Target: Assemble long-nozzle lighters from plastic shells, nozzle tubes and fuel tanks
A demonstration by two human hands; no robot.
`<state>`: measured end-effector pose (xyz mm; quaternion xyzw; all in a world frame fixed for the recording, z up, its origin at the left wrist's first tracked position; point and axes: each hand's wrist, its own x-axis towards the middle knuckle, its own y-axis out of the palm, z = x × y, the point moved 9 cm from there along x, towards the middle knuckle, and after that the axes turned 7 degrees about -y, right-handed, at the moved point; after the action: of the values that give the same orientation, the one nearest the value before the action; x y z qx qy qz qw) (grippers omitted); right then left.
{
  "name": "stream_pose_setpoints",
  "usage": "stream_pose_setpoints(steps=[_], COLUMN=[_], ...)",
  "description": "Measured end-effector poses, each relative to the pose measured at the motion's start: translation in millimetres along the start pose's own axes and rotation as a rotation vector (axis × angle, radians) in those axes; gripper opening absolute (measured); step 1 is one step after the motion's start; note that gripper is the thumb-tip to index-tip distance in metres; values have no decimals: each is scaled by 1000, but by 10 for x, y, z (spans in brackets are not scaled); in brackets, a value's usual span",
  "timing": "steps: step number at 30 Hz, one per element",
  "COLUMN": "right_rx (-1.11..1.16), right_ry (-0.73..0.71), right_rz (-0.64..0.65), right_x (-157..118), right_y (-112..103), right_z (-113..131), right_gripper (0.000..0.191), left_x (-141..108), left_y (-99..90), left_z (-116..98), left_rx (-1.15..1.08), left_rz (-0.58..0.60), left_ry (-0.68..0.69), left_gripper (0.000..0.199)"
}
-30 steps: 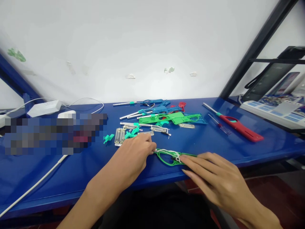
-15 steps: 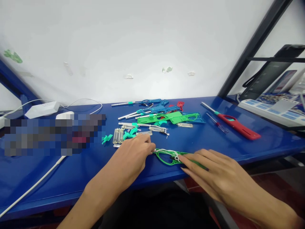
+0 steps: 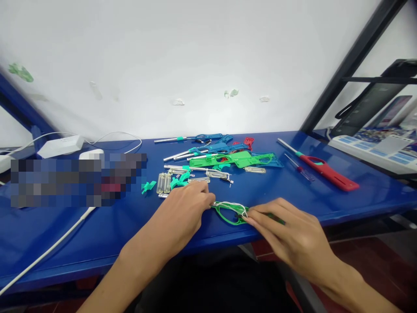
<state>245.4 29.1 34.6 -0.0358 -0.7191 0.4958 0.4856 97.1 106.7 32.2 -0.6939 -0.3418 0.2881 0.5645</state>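
Observation:
A green plastic lighter half (image 3: 228, 220) lies near the table's front edge, with a white wire (image 3: 233, 204) running along its top. My left hand (image 3: 189, 204) is closed on the left end of this green half, where a metal tube starts. At the wire's right end, my right hand (image 3: 285, 221) pinches the wire beside a small black part; its palm hides the right end of the green half. Behind my hands lie more green shells (image 3: 243, 159), blue shells (image 3: 221, 148), clear fuel tanks (image 3: 163, 183) and turquoise pieces (image 3: 181, 179).
On the right are a red lighter (image 3: 330, 173), a screwdriver (image 3: 301, 169) and a white power strip (image 3: 371, 152). A white cable (image 3: 48, 248) crosses the left side near a blurred object. A wall stands behind the blue table (image 3: 130, 221).
My right hand's fingers have drawn together at the wire's end, and the hand has turned slightly. My left hand keeps its place on the green half. The view has shifted a little.

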Motion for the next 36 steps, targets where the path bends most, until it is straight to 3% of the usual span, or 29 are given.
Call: stream_pose_setpoints(steps=[9,15,19,22,29,36], right_rx=[-74,133,194,97,-104,-153], right_ry=[-49,173,310,232,-69,-152], right_rz=[25,54,117,233,698,768], right_x=[-29,-73,55,276,599,666], right_y=[-13,12,0,30,418,497], right_z=[78,-132,-327,-316,-57,9], right_gripper=[16,18,20,22,11,12], left_x=[-18,-31,-34,-32,-14,-14], left_y=[17,27,35,25,24,36], left_z=[6,-15,-32,-27,-50,-43], left_rx=[17,61,69,72,97,121], left_rz=[-68,-61,-55,-70,-20,-7], left_ry=[41,35,43,36,8,15], left_gripper=[34,34,34,31,33,34])
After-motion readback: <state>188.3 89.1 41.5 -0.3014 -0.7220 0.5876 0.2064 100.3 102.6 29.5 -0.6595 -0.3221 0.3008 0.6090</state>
